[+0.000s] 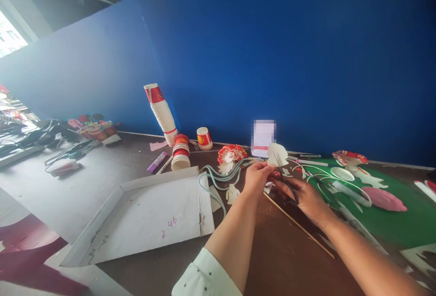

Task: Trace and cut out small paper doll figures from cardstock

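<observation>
Many red-and-white paper cups (164, 116) nested.
Left hand (256, 178) pinches rounded white paper piece (277, 154); right hand (306, 198) grips black-handled scissors (293, 193).

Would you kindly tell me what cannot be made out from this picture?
In the head view:
Scissors: part of the handles, hidden by the right hand.
White paper piece: its lower edge, partly covered by the left hand.
Pale card by the blue wall: any print, blurred by pixelation.
Maroon object: its full shape, cut off by the left edge.
</observation>
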{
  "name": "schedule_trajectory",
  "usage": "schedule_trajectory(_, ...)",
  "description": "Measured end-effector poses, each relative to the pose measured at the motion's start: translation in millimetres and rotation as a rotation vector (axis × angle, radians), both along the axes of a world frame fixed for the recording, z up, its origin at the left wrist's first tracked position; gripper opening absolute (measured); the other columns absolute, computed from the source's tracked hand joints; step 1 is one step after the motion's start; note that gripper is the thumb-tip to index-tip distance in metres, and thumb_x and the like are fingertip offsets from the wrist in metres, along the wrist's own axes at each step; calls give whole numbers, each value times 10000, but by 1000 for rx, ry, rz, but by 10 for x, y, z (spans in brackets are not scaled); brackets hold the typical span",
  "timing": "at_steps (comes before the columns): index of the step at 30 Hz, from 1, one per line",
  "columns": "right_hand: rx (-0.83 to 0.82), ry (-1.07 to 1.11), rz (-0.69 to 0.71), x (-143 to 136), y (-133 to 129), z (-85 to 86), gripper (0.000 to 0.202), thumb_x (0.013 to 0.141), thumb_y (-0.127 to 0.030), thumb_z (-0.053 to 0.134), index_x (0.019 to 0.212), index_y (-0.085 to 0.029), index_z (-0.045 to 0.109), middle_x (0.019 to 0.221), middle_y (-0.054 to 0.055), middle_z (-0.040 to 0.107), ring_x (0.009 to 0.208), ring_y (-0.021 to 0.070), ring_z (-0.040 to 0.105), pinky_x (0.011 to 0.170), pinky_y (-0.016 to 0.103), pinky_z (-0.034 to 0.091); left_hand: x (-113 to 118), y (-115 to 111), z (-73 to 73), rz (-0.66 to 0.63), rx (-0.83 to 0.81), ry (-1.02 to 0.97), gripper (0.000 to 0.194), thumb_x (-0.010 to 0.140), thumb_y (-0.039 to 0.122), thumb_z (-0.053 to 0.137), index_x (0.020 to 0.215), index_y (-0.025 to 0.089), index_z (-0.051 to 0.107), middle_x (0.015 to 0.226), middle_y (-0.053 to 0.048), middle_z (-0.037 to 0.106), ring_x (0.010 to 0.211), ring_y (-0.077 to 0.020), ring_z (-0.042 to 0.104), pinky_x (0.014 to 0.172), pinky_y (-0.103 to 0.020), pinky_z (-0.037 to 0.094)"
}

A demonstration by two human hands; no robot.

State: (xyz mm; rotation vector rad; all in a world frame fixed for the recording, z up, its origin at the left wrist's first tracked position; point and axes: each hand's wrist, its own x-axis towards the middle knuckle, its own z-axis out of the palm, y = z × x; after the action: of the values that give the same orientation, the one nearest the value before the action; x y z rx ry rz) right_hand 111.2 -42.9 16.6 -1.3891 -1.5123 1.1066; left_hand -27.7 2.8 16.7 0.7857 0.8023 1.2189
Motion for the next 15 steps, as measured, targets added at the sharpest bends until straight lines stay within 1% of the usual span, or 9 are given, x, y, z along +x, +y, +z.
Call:
schedule_trajectory(4,-16,14,-1,-38,-35,48,434,769,-546,675,1061,-236,756,651,-4,622,623,177,559,530,268,406,-8,-8,31,55,8,64,344,614,402,816,625,171,562,541,17,546,448,-70,466,463,-209,338)
schedule_trajectory(6,-26,29,-12,-50,-43,65,427,775,-543,671,1063,-237,750,663,-3,615,619,170,550,508,257,386,-5,-17,43,67,16,97,352,613,411,810,599,169,556,544,12,549,433,-55,430,445,-207,309)
schedule_trajectory(9,-46,67,-23,-59,-49,82,408,768,-532,685,1054,-248,743,682,-7,617,633,164,552,508,246,389,6,-30,45,50,11,120,370,617,448,801,593,167,562,569,-6,578,420,-51,402,428,-215,286)
schedule_trajectory(12,-45,68,-26,-63,-56,106,365,752,-532,703,975,-247,751,657,-13,612,631,163,553,531,248,407,14,-29,33,38,13,122,386,616,463,803,593,169,554,572,-6,579,415,-49,391,426,-219,276)
schedule_trajectory(15,-22,31,-36,-56,-58,130,344,747,-545,704,882,-232,752,642,-4,622,637,173,566,568,261,434,7,-17,23,23,22,122,375,611,444,800,591,172,544,537,12,543,412,-50,387,428,-217,274)
